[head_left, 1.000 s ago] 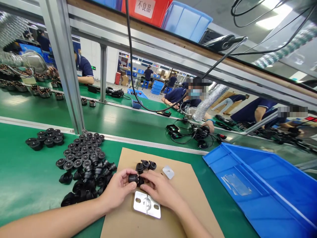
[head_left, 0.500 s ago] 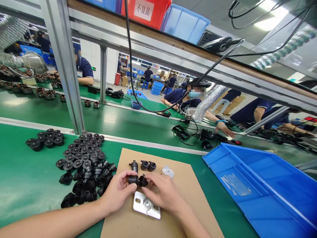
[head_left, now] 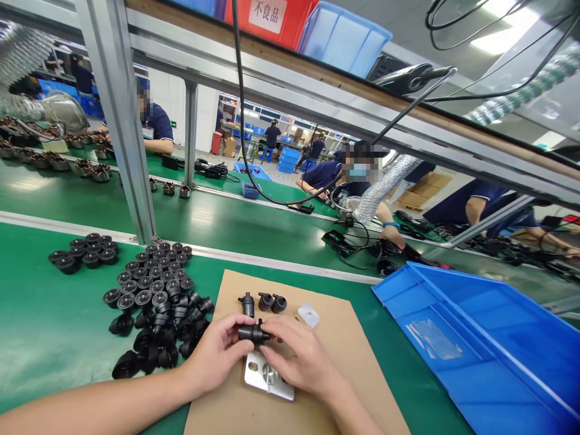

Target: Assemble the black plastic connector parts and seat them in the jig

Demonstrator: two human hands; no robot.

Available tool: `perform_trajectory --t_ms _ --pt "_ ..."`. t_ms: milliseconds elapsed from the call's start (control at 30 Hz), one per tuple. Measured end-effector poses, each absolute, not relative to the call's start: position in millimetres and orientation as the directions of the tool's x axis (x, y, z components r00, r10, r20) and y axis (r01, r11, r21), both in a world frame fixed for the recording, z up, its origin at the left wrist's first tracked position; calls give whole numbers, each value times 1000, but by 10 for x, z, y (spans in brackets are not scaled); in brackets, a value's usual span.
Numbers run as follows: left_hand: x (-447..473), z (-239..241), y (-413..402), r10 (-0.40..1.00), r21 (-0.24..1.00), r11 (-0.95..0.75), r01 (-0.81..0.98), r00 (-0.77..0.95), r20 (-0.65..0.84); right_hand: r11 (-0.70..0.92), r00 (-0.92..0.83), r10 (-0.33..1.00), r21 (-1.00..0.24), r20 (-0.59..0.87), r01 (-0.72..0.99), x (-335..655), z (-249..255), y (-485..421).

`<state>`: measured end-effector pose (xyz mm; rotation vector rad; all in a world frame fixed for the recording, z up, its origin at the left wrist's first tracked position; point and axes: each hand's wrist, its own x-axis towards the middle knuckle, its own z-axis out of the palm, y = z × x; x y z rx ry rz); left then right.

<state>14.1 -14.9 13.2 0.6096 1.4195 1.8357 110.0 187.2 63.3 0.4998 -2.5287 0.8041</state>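
Observation:
My left hand (head_left: 220, 350) grips the cylindrical body of a black plastic pump housing (head_left: 250, 333), lying sideways. My right hand (head_left: 301, 353) pinches its nozzled cap end, and body and cap now meet; whether they are fully seated I cannot tell. Right under my hands lies a silver metal fixture plate (head_left: 256, 376) with holes and a raised round middle. Just behind, a similar black housing (head_left: 248, 306) stands upright beside two nozzled black caps (head_left: 278, 303). To their right rests a small translucent white piece (head_left: 309, 315). All of these are on a cardboard sheet (head_left: 335, 338).
Left of the cardboard, many black round parts (head_left: 144, 284) cover the green bench (head_left: 54, 326). A large blue bin (head_left: 480, 338) stands on the right. Beyond the metal post (head_left: 120, 121) runs another green surface with cables (head_left: 339, 241) and a co-worker's arm (head_left: 393, 232).
The gap between the housing body and its cap has closed as my hands brought them together. Across the bench, the co-worker's arm has drawn back leftward.

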Motion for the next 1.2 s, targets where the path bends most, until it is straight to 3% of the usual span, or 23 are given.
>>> perform_trajectory --t_ms 133,267,467,667,867,1000,1133,1200 --pt "138 137 -148 780 948 -140 -286 -622 -72 769 -834 -220 -435 506 -467 1097 622 1899" --pt "123 127 -139 781 940 -125 -319 -616 -105 807 -790 -273 -316 549 -499 1120 591 1912" --pt "123 112 -137 787 938 -129 -323 -609 -101 795 -889 -167 -476 425 -377 1118 593 1846" --pt "152 146 -139 808 925 -139 -352 -581 -100 829 -908 -197 -431 370 -356 1142 607 1793" --pt "158 163 -140 809 915 -150 -374 -579 -104 829 -970 -83 -525 228 -194 1182 626 1797" --pt "107 199 -124 794 905 -186 -382 -601 -90 797 -944 -126 -536 304 -279 1195 701 1919" --pt "80 187 -119 807 889 -180 -422 -580 -112 811 -824 -297 -328 482 -485 1148 670 1959" --pt "87 172 -124 806 886 -174 -430 -579 -123 803 -793 -300 -308 530 -510 1122 628 1916"
